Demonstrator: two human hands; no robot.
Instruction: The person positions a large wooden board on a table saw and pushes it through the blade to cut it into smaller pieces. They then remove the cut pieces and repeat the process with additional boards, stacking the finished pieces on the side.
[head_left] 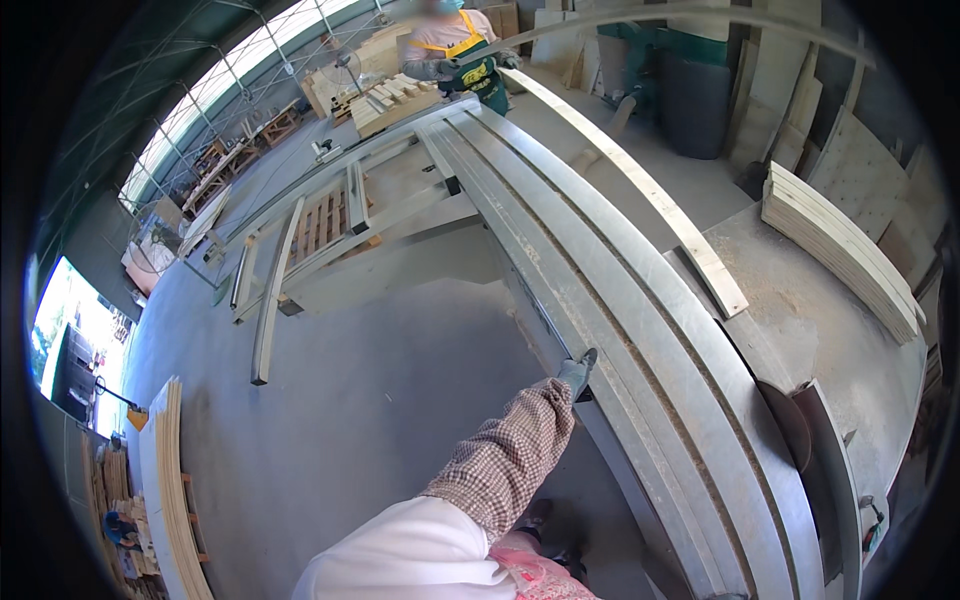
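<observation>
My left hand (576,372), in a grey glove, is closed round the near-left edge of a long metal sliding saw table (600,250), with the thumb on top. Its forearm wears a brown checked sleeve. At the bottom edge a small grey sliver looks like my right hand (729,597); its fingers are hidden. Right of the sliding table a long pale wooden board (640,180) runs from the saw's worktop back to a co-worker (462,50), whose gloved hand is by its far end. A dark round disc, probably the saw blade (785,425), shows beside the table's right edge.
A stack of pale boards (840,250) lies on the dusty worktop (780,270) at right. A metal outrigger frame (330,240) extends left, over a wooden pallet (322,222). More boards (170,490) stand at lower left. A dark bin (692,105) stands at the back right.
</observation>
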